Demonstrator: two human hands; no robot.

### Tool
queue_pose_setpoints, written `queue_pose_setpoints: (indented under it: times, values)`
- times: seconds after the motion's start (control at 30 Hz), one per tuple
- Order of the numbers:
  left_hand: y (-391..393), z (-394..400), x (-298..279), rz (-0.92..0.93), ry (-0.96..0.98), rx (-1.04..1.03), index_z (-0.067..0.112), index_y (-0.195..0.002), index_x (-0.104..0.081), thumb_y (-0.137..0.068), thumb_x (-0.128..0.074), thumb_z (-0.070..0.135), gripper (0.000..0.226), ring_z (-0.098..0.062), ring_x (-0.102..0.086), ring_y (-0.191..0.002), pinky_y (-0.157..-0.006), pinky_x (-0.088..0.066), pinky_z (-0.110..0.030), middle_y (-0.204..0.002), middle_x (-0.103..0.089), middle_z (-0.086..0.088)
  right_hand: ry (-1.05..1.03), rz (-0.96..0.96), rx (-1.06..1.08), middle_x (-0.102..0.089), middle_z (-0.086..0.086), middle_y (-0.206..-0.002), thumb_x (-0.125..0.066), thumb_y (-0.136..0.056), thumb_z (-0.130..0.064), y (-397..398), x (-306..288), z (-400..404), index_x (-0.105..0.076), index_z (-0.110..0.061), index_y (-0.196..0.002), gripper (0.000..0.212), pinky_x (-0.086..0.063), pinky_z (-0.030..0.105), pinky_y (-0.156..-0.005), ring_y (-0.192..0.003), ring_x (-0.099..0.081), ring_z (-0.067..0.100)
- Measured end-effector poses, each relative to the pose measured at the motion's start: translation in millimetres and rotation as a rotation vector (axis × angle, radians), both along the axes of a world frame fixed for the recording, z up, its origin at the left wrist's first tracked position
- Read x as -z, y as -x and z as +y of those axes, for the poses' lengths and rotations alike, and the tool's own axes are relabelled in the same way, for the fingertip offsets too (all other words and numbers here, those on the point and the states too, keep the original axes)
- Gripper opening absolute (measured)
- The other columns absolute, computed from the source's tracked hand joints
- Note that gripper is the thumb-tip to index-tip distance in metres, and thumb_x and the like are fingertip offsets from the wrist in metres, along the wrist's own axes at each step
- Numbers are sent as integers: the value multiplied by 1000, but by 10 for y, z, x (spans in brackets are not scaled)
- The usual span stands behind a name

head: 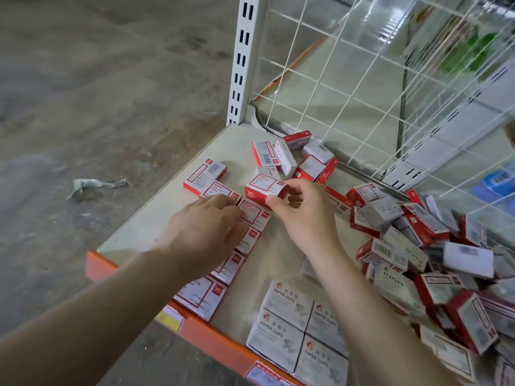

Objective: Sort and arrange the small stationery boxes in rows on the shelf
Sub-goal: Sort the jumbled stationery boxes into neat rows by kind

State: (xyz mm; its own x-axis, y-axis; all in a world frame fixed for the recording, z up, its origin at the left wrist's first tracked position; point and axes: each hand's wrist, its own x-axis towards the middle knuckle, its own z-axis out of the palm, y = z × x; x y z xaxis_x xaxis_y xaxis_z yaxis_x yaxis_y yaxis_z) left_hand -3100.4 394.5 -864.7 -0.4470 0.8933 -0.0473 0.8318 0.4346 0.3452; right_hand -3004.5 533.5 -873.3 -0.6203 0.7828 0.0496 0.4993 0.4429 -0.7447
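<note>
Right hand (302, 210) grip pinches a red-and-white box (264, 189) by its near-right end, thumb under and fingers over, box lifted just above the shelf (156, 221), long axis running left-right, printed face up. Left hand (206, 232) released, fingers flat, palm down on the row of boxes (237, 254) running toward the orange front edge (195, 324). Loose pile of boxes (434, 263) lies right.

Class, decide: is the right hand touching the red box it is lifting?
Touching. The head view shows the right hand pinching the red box, thumb and fingers on its near end.
</note>
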Motion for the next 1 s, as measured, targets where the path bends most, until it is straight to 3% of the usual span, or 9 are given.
queue_pose_setpoints:
  times: [0.1, 0.2, 0.37, 0.47, 0.67, 0.83, 1.0]
  values:
    - [30, 1, 12, 1, -37, 6, 34, -131, -47, -96, -30, 43, 40, -10, -36, -128, -99, -35, -24, -141, -39, 12, 28, 18, -22, -64, -2, -102, -69, -81, -28, 124, 27, -19, -64, -15, -105, 27, -49, 20, -74, -90, -59, 11]
    - [45, 1, 50, -18, -74, -5, 33, -126, -54, -95, -33, 43, 39, -11, -40, -124, -95, -39, -25, -135, -45, 12, 67, 25, -46, -67, -3, -93, -67, -83, -23, 213, 26, -37, -66, -15, -98, 17, -50, 17, -68, -84, -63, 9]
    - [57, 6, 66, -25, -109, -25, 30, -118, -61, -94, -39, 41, 35, -13, -46, -116, -87, -40, -24, -124, -53, 9, 21, -15, -51, -65, 2, -102, -66, -84, -26, 306, 163, -3, -65, -14, -106, 25, -55, 27, -77, -91, -63, 14]
    - [71, 17, 78, -27, -122, -24, 27, -114, -64, -93, -40, 41, 34, -14, -48, -113, -86, -42, -25, -120, -55, 7, 8, -13, -5, -62, 2, -111, -66, -84, -27, 284, 202, 75, -60, -15, -119, 37, -53, 26, -81, -100, -61, 15]
    - [83, 14, 100, -40, -158, -21, 28, -113, -65, -92, -43, 40, 32, -14, -50, -111, -87, -42, -25, -119, -57, 6, 28, 3, 15, -65, 3, -107, -68, -82, -22, 278, 169, 178, -65, -15, -107, 27, -52, 29, -83, -96, -62, 15]
    - [89, 5, 117, -39, -207, -14, 27, -103, -70, -89, -41, 40, 36, -19, -57, -101, -80, -45, -27, -108, -62, 3, 91, 1, -58, -63, 4, -114, -67, -83, -23, 380, 175, 93, -61, -12, -119, 38, -52, 18, -78, -97, -63, 10]
    - [88, -3, 112, -57, -200, -13, 25, -100, -72, -80, -38, 42, 43, -20, -59, -97, -78, -46, -28, -105, -64, 2, 195, -34, -87, -68, 0, -106, -64, -85, -16, 421, 122, 80, -65, -13, -110, 25, -54, 21, -75, -92, -64, 9]
